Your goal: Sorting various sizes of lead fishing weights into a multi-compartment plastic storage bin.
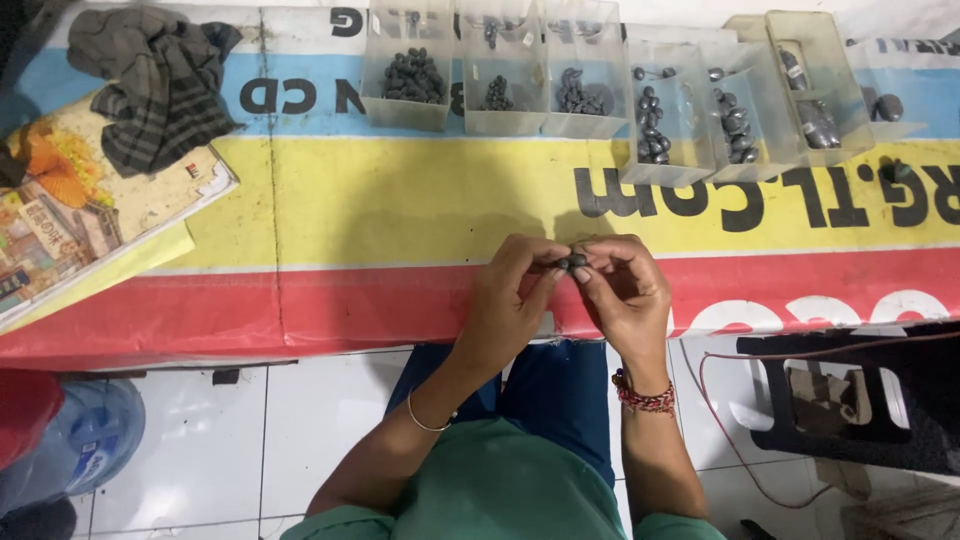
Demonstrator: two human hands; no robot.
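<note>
Dark oval bead [574,262], pinched between both hands.
Left hand [508,300] and right hand [625,290] close fingertips on it, near the clear sorting trays [405,110].

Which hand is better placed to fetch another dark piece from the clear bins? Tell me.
Probably the right hand: most clear bins lie on its side. Both hands, left hand included, pinch one dark piece.

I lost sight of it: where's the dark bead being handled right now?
In the head view, the dark bead is just right of centre, pinched between the left hand and right hand, over the table's red stripe.
</note>
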